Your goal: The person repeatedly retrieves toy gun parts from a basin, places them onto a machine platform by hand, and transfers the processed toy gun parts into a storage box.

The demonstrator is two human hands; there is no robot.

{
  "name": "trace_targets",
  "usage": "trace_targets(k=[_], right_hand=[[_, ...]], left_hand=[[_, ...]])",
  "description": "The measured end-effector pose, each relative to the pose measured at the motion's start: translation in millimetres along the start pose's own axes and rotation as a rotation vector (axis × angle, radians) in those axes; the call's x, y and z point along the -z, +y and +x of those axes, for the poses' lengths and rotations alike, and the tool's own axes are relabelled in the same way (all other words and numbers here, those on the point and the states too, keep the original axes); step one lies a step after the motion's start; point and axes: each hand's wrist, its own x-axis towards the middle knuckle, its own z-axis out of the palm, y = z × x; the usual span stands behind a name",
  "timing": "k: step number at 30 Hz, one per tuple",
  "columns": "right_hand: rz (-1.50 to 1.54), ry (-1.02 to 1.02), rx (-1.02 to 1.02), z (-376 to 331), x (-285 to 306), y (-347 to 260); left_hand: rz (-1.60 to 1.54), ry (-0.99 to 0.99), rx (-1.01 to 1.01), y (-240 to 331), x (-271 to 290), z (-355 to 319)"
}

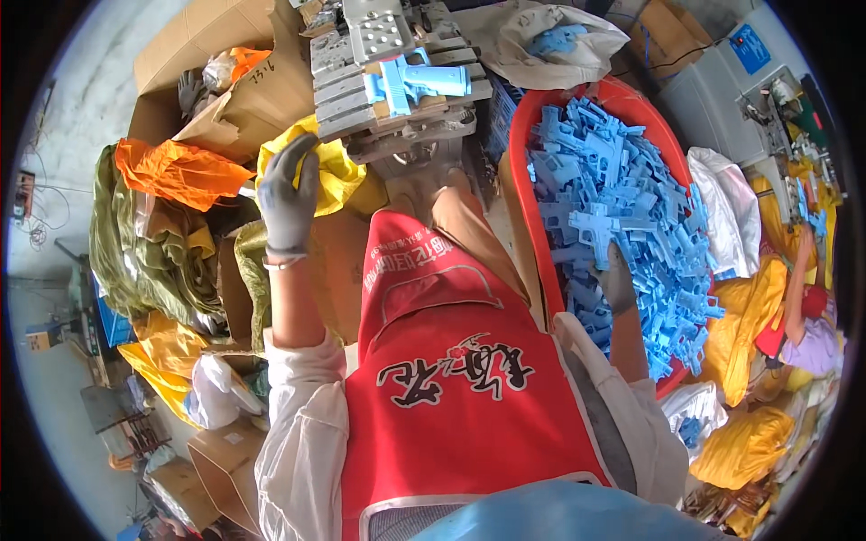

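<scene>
In a grey glove, my left hand (290, 197) is raised over a yellow plastic bag (336, 171), its fingers stretched and the thumb a little apart, with nothing seen in it. My right hand (618, 281), gloved too, is at the red tub (525, 171) on my right. Its fingers are closed on a light blue plastic toy pistol piece (595, 233), held over a heap of similar blue pieces (663, 239). Ahead of me another blue toy pistol piece (415, 83) lies flat on a slatted metal fixture (347, 115).
To my left stand an open cardboard box (244, 113), an orange bag (176, 171) and green sacks (149, 261). A white sack (559, 50) with blue pieces sits beyond the tub. Another person (807, 329) works at the far right, beside yellow sacks (744, 325).
</scene>
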Motion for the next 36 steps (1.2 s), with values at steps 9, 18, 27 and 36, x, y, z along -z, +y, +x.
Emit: trace_targets(k=[9, 18, 27, 36], right_hand=[[0.121, -0.056, 0.147, -8.4, -79.0, -32.1], [0.296, -0.168, 0.304, -12.8, -119.4, -96.4], [-0.185, -0.194, 0.961, 48.7, -230.6, -209.0], [-0.671, -0.163, 1.596, 72.9, -289.4, -236.2]], left_hand=[[-0.043, -0.252, -0.088, 10.4, -27.1, 69.7], [-0.162, -0.461, -0.030, -0.9, -54.0, 99.2], [-0.148, -0.149, -0.184, 7.4, -44.6, 74.8], [0.026, 0.250, 0.325, -53.4, 32.8, -69.8]])
